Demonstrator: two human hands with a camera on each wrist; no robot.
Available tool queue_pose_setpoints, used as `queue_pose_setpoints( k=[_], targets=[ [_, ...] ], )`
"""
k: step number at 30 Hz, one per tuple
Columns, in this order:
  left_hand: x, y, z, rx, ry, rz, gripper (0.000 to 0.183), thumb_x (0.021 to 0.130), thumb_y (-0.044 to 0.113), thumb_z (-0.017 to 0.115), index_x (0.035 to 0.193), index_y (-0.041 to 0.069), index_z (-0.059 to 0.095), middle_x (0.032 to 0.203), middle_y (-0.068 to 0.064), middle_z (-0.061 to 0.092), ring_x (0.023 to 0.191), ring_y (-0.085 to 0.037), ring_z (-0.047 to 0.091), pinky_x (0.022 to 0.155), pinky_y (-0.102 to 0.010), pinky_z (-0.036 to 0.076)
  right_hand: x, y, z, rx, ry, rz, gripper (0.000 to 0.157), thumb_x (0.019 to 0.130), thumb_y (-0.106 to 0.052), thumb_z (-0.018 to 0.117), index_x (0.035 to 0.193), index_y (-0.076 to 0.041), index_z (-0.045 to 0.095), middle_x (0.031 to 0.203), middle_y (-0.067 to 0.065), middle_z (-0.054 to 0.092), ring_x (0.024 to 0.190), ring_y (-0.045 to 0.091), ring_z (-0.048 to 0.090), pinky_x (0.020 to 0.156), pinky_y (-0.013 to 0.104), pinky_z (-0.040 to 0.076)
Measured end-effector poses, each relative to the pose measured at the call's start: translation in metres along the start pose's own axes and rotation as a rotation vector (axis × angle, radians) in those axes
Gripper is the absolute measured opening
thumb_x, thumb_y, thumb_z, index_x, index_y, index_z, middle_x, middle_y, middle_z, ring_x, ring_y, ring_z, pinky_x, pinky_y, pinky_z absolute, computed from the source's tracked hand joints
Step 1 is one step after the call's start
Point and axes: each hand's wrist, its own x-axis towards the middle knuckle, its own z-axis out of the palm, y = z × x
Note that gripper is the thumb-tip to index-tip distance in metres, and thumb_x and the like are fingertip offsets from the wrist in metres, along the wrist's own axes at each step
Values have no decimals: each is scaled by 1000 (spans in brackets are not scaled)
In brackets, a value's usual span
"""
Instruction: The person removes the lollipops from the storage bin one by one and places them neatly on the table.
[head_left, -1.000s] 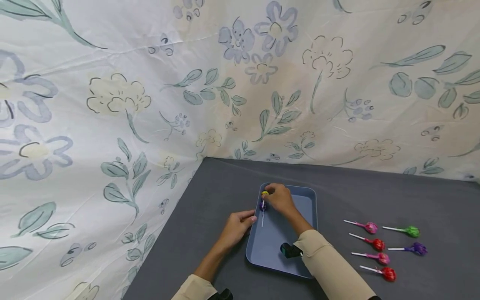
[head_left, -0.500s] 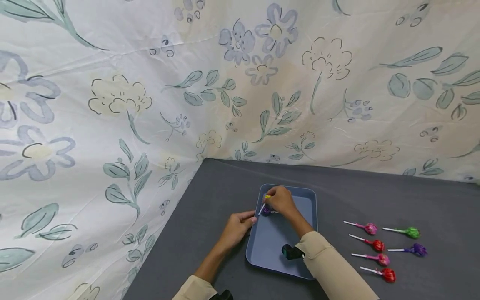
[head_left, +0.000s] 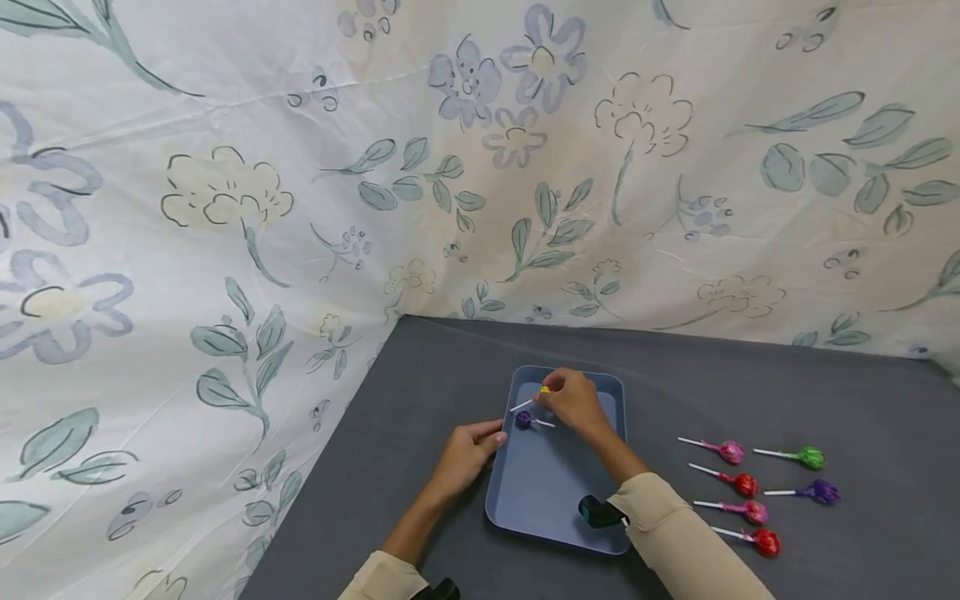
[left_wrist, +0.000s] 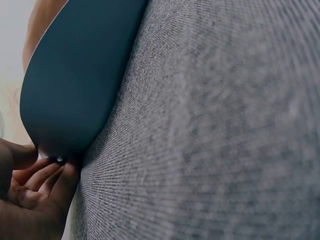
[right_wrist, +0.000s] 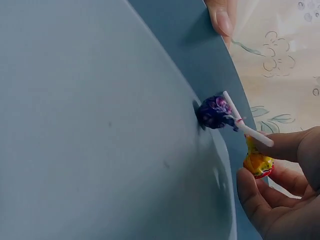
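In the head view my right hand (head_left: 576,402) is over the far part of a blue-grey tray (head_left: 551,487). Its thumb and fingers pinch the yellow wrapped head of a lollipop (right_wrist: 257,163), whose white stick points left toward the tray's rim. Just nearer to me, a purple lollipop (head_left: 523,420) lies in the tray by its left side, stick pointing right. In the right wrist view the two sticks appear to cross. My left hand (head_left: 467,454) holds the tray's left edge, thumb at the rim and the other fingers outside it, as the left wrist view (left_wrist: 42,182) shows.
Right of the tray, several lollipops lie on the dark grey cloth: pink (head_left: 731,452), red (head_left: 746,485), green (head_left: 812,457) and purple (head_left: 825,492) among them, sticks pointing left. A flower-patterned curtain (head_left: 450,208) hangs behind and to the left.
The yellow lollipop's stick has swung from pointing toward me to pointing left. The purple lollipop has turned, its stick now pointing right. My left hand keeps its hold on the tray.
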Motion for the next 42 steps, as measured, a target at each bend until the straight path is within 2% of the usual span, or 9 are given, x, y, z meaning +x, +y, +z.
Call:
queue_pose_setpoints(
  k=[5, 11, 19, 24, 34, 42],
  targets=[
    [1, 0, -1, -13, -2, -2, 37, 108, 8, 61, 139, -13, 62, 130, -29, 70, 113, -34, 73, 89, -39, 64, -4, -1, -7, 1, 8, 0, 29, 89, -17, 86, 107, 0, 72, 97, 13, 74, 88, 27, 67, 78, 43, 56],
    [1, 0, -3, -21, -2, -1, 37, 108, 8, 61, 138, -13, 62, 130, -29, 70, 114, -36, 73, 89, -40, 64, -8, -6, -17, 36, 2, -1, 30, 93, -20, 84, 115, -2, 76, 105, 14, 76, 94, 28, 68, 81, 42, 59],
    [1, 4, -4, -22, -12, 11, 38, 108, 7, 60, 139, -15, 60, 132, -32, 68, 117, -40, 70, 92, -42, 63, -15, -14, -35, 144, -6, 27, 30, 95, -16, 81, 117, 3, 75, 104, 16, 77, 83, 38, 76, 65, 29, 58],
    [1, 6, -4, -18, -18, 17, 39, 108, 7, 60, 140, -15, 60, 133, -32, 68, 118, -41, 70, 92, -41, 63, -21, -12, -44, 133, -3, 21, 31, 95, -16, 81, 119, 2, 74, 110, 18, 74, 85, 40, 76, 67, 30, 61],
    [0, 7, -3, 9, -27, 25, 38, 108, 8, 61, 138, -15, 61, 131, -31, 69, 115, -36, 72, 90, -40, 63, -40, -6, -64, 85, 23, 18, 30, 96, -21, 81, 117, -1, 75, 108, 15, 75, 86, 24, 74, 72, 30, 62],
    [2, 5, -3, -11, -15, 3, 37, 108, 8, 61, 138, -12, 63, 131, -29, 70, 116, -38, 71, 91, -43, 63, -55, 1, -82, 75, 22, 38, 31, 97, -23, 80, 120, -4, 74, 113, 14, 74, 98, 27, 73, 73, 28, 63]
  ],
)
